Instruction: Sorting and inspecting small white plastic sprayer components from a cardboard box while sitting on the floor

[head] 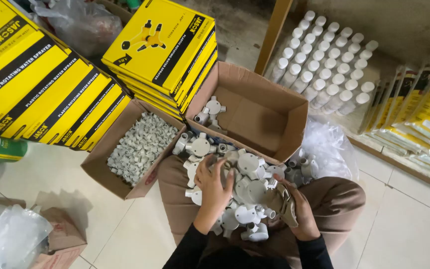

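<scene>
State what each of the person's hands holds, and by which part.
Both hands rest on a lap pile of grey round conduit boxes; which part either hand grips cannot be told.

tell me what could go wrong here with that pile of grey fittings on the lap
1. The grey conduit boxes are heaped loosely on the lap, so some near the edge could roll onto the tiled floor.
2. Both the left hand and the right hand are pressed into the pile, and shifting either might topple it.
</scene>
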